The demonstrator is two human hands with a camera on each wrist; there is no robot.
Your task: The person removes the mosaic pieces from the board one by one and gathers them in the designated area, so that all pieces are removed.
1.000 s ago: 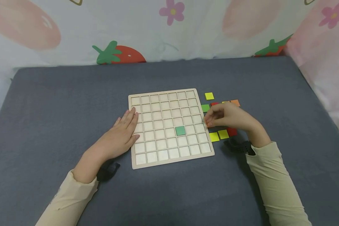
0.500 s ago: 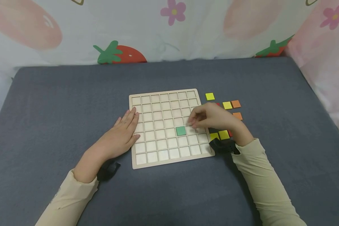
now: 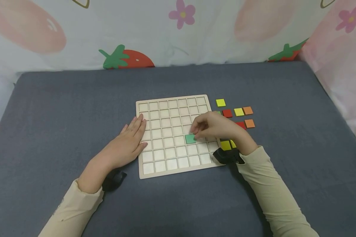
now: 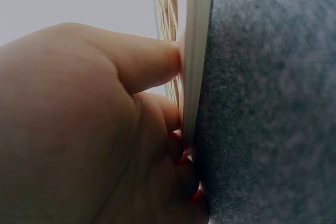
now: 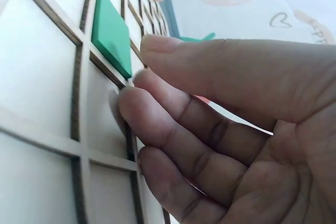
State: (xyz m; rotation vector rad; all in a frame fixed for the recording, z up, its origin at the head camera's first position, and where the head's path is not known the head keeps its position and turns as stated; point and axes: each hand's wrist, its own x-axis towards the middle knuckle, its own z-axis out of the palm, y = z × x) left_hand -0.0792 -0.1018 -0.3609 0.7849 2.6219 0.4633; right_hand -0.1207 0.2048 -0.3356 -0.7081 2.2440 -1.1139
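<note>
A square wooden grid board (image 3: 178, 172) lies on the dark grey cloth. One green tile (image 3: 190, 139) is in one of its cells; the right wrist view shows this tile (image 5: 111, 34) close up. Over the board, my right hand (image 3: 215, 126) has its thumb and bent fingertips beside the tile's right edge; contact cannot be made out, and nothing is seen between them. My left hand (image 3: 126, 141) rests with fairly straight fingers on the board's left edge. In the left wrist view its thumb (image 4: 152, 61) meets the board's side (image 4: 197, 51).
Right of the board lie loose tiles, among them a yellow tile (image 3: 221, 102), a red tile (image 3: 227, 113) and an orange tile (image 3: 248, 110). My right hand and wrist partly cover others. A patterned cloth (image 3: 207, 39) hangs behind the table.
My right hand has moved left from the loose tiles at the board's right edge to the green tile. The left hand stays where it was.
</note>
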